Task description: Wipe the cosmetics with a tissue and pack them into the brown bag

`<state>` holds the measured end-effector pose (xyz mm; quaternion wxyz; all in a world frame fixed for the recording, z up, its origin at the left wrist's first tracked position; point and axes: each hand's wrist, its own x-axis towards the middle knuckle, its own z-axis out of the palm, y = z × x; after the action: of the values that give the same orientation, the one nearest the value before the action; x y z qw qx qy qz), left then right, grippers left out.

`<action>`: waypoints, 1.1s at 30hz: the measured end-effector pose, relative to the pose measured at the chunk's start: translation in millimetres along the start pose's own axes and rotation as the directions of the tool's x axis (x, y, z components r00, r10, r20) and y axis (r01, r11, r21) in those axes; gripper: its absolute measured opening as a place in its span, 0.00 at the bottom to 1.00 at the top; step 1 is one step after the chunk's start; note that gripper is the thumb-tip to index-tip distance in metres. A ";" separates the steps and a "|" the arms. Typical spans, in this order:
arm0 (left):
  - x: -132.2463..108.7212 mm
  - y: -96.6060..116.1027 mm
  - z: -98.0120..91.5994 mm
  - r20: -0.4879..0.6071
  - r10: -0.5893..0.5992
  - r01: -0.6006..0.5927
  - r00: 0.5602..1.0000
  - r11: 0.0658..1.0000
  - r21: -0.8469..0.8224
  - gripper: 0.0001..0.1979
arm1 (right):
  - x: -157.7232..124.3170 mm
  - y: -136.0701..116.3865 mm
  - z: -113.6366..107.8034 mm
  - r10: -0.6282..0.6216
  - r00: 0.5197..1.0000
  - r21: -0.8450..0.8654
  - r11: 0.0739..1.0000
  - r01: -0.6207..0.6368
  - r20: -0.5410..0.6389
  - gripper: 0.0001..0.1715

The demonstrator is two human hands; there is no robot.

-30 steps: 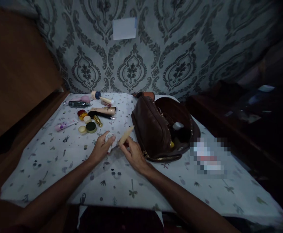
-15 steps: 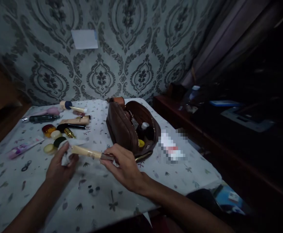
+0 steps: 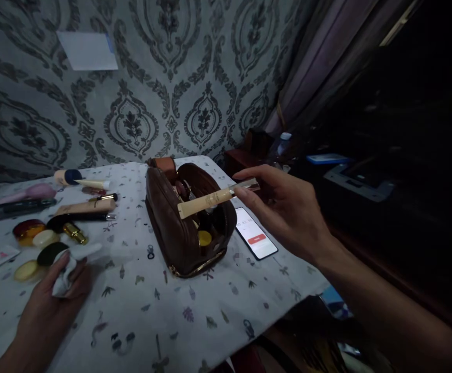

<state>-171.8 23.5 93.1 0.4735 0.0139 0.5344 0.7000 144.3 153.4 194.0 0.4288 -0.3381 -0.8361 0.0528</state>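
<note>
My right hand pinches a slim beige cosmetic tube by its shiny cap. The tube is held sideways above the open brown makeup bag, its flat end pointing left. Inside the bag a yellow round lid shows among dark items; the rest is partly hidden by the tube. My left hand is closed around a crumpled white wipe. It rests low over the table, close to a dark green round lid and a cream-coloured round piece.
Left of the bag lie several cosmetics, including an amber jar, a gold lipstick tube and a dark green tube. A lit phone lies right of the bag. Behind stands a patterned wall; a plastic bottle is beyond the table's right side.
My right hand has carried the beige tube away from the left hand and wipe, up and right to above the bag. The camera view has turned right.
</note>
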 end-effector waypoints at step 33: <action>27.3 -5.6 -23.1 0.098 0.010 -0.012 0.995 1.000 0.021 0.12 | -10.9 23.2 40.8 -0.074 0.886 -0.370 0.890 0.266 0.458 0.13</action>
<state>-195.4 24.9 65.6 0.4950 0.0562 0.5182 0.6952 130.0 172.8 152.2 0.1522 -0.3261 -0.9282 -0.0948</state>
